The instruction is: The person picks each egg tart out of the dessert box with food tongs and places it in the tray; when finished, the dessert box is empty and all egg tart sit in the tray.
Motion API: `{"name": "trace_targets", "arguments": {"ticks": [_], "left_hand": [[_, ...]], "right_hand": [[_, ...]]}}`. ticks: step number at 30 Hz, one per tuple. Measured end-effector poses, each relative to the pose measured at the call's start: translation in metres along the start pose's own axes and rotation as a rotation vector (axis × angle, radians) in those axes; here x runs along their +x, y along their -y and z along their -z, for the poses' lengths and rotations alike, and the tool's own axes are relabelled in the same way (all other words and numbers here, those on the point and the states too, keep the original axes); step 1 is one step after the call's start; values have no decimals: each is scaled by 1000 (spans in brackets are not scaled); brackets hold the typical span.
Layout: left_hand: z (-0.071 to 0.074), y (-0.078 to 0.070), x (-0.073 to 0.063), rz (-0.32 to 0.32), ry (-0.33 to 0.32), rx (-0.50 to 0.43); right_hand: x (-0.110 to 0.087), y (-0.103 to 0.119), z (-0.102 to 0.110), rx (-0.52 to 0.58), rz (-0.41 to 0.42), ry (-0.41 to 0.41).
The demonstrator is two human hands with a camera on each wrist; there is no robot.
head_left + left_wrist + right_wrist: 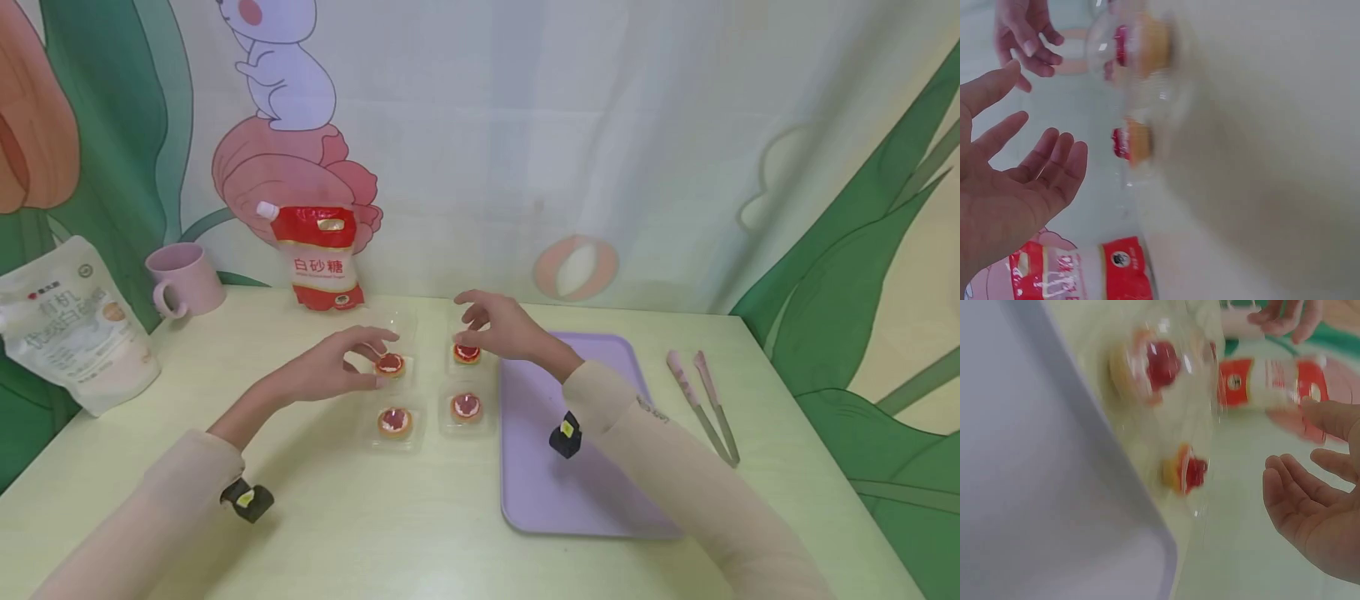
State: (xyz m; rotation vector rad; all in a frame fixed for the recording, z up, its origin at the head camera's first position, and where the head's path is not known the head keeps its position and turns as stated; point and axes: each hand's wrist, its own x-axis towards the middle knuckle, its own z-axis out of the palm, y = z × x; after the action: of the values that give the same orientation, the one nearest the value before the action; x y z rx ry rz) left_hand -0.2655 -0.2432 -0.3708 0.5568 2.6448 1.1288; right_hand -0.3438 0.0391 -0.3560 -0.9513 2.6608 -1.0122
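Cakes (394, 422) in clear boxes (377, 440) are seen, from the head, set two by two left of the purple tray (521, 512); the far-left cake (390, 365) is best reached by the left hand (330, 365), the far-right cake (467, 355) by the right hand (502, 327) (round tops, so no long axis is offered). From the left wrist, that hand is shown relaxed, nothing held, above and apart from the cakes; from the right wrist, the other is shown likewise.
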Motion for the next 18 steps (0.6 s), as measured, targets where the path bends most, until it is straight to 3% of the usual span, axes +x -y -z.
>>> {"name": "trace_targets", "arguments": {"ticks": [7, 13, 18], "left_hand": [[-20, 21, -25, 24, 37, 2], [-32, 30, -27, 4, 82, 26], [-37, 33, -25, -6, 88, 28]], "right_hand": [[-11, 24, -22, -97, 118, 74], [-18, 40, -46, -261, 157, 203], [-21, 47, -66, -424, 186, 236]]}}
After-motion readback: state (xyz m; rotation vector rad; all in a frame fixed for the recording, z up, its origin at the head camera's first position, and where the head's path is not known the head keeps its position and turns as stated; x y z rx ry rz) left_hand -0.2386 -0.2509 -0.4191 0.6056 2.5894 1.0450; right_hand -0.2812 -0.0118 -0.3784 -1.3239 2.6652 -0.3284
